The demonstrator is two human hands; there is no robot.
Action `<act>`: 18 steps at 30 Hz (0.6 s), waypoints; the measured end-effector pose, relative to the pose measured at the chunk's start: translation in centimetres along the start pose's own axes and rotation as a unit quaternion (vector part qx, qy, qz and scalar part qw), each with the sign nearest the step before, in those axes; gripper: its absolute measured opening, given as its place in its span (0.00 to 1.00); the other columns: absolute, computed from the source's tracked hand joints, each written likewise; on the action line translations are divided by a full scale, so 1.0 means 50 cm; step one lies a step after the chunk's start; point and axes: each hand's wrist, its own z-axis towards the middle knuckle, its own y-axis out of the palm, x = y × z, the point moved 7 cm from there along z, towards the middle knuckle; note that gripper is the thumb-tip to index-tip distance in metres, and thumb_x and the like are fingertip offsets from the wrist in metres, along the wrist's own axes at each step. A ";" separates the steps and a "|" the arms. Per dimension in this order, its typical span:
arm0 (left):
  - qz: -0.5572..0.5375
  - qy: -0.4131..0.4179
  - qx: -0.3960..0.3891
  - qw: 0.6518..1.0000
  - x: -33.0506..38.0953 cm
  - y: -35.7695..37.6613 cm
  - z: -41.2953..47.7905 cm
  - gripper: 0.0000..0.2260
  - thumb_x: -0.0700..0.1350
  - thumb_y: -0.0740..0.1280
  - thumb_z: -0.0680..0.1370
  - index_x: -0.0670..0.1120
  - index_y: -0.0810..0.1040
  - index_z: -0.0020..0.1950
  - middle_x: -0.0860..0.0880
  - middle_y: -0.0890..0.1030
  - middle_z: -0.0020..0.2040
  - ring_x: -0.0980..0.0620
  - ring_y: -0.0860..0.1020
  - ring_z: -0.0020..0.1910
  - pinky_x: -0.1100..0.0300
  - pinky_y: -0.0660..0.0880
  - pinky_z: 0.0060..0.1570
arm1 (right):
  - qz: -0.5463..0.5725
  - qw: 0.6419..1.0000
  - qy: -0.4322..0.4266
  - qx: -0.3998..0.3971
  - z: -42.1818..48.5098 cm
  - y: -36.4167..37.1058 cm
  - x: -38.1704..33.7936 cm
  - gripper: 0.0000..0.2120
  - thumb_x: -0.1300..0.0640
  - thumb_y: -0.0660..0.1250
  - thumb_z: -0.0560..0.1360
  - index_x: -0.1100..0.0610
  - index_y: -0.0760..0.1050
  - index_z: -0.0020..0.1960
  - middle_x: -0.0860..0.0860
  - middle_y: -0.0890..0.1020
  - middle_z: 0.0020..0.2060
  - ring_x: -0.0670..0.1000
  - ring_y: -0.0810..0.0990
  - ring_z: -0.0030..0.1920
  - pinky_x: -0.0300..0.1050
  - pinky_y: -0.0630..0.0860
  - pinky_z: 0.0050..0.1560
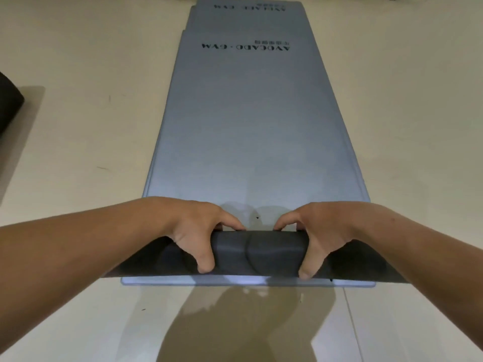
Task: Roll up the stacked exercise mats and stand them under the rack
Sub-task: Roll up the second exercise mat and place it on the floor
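Note:
Several grey-blue exercise mats (251,121) lie stacked flat on the floor, running away from me, with black lettering near their far ends. The near end of the top mat is curled over into a short roll (257,253) that shows its dark underside. My left hand (198,236) grips the roll left of its middle, thumb toward me and fingers over the far side. My right hand (317,237) grips it right of the middle in the same way. Below the roll, the near edge of a lower mat (248,282) shows.
Pale glossy floor (78,126) surrounds the mats on both sides. At the left edge lies a dark rolled object (9,105) on a grey sheet (19,142). My shadow falls on the floor (235,322) in front of the mats.

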 end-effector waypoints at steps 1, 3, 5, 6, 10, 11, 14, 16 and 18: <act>-0.025 -0.006 0.000 1.000 -0.008 -0.001 -0.006 0.40 0.46 0.81 0.66 0.68 0.70 0.73 0.58 0.78 0.61 0.55 0.81 0.54 0.52 0.82 0.58 | 0.025 1.000 -0.004 0.000 0.001 -0.002 0.003 0.42 0.38 0.86 0.58 0.27 0.67 0.66 0.41 0.80 0.58 0.48 0.80 0.56 0.54 0.77 0.66; -0.066 -0.011 0.027 0.997 -0.025 -0.013 -0.014 0.40 0.47 0.83 0.66 0.67 0.70 0.73 0.58 0.76 0.63 0.53 0.80 0.56 0.52 0.82 0.59 | 0.056 0.998 -0.020 0.022 0.001 -0.015 0.009 0.40 0.35 0.85 0.59 0.27 0.70 0.66 0.40 0.80 0.59 0.47 0.81 0.57 0.50 0.76 0.64; -0.061 -0.008 0.083 0.995 -0.036 -0.036 -0.022 0.43 0.49 0.83 0.66 0.66 0.66 0.76 0.58 0.72 0.67 0.53 0.77 0.61 0.51 0.80 0.62 | 0.084 0.994 -0.034 0.056 0.003 -0.034 0.017 0.36 0.33 0.82 0.62 0.28 0.71 0.67 0.39 0.79 0.59 0.47 0.80 0.59 0.47 0.76 0.63; -0.030 -0.001 0.121 0.992 -0.037 -0.050 -0.027 0.45 0.52 0.82 0.65 0.66 0.64 0.77 0.59 0.69 0.69 0.53 0.75 0.64 0.50 0.78 0.64 | 0.095 0.992 -0.036 0.069 0.005 -0.042 0.021 0.36 0.33 0.81 0.64 0.29 0.72 0.69 0.38 0.79 0.59 0.46 0.80 0.59 0.47 0.75 0.63; 0.120 0.019 0.225 0.967 0.001 -0.070 -0.052 0.43 0.57 0.75 0.67 0.65 0.60 0.80 0.58 0.64 0.74 0.52 0.70 0.69 0.50 0.77 0.61 | 0.125 0.986 -0.053 0.094 0.022 -0.077 0.029 0.30 0.35 0.78 0.69 0.29 0.73 0.68 0.37 0.78 0.64 0.47 0.78 0.63 0.51 0.75 0.67; 0.156 0.016 0.252 0.955 0.019 -0.069 -0.056 0.41 0.56 0.72 0.68 0.64 0.59 0.79 0.56 0.64 0.74 0.50 0.70 0.68 0.49 0.77 0.60 | 0.127 0.985 -0.052 0.103 0.024 -0.090 0.032 0.29 0.36 0.78 0.69 0.30 0.73 0.68 0.38 0.78 0.64 0.47 0.77 0.64 0.49 0.74 0.66; 0.285 -0.025 0.312 0.906 0.068 -0.050 -0.056 0.37 0.52 0.65 0.73 0.53 0.57 0.81 0.49 0.66 0.73 0.45 0.70 0.66 0.46 0.75 0.60 | 0.129 0.979 -0.023 0.155 0.033 -0.134 0.054 0.30 0.36 0.79 0.68 0.35 0.75 0.68 0.43 0.77 0.63 0.50 0.76 0.63 0.50 0.73 0.66; 0.332 -0.063 0.306 0.890 0.072 -0.036 -0.043 0.42 0.58 0.64 0.75 0.45 0.51 0.83 0.44 0.61 0.78 0.41 0.65 0.72 0.43 0.71 0.67 | 0.116 0.972 0.003 0.206 0.033 -0.161 0.065 0.32 0.33 0.79 0.67 0.38 0.74 0.67 0.46 0.76 0.62 0.52 0.77 0.60 0.52 0.74 0.64; 0.335 -0.093 0.269 0.898 0.060 -0.035 -0.026 0.54 0.66 0.68 0.73 0.42 0.42 0.84 0.40 0.49 0.83 0.38 0.54 0.80 0.37 0.62 0.76 | 0.054 0.960 0.032 0.271 0.026 -0.182 0.062 0.32 0.30 0.76 0.68 0.40 0.72 0.66 0.46 0.75 0.61 0.53 0.76 0.60 0.51 0.74 0.59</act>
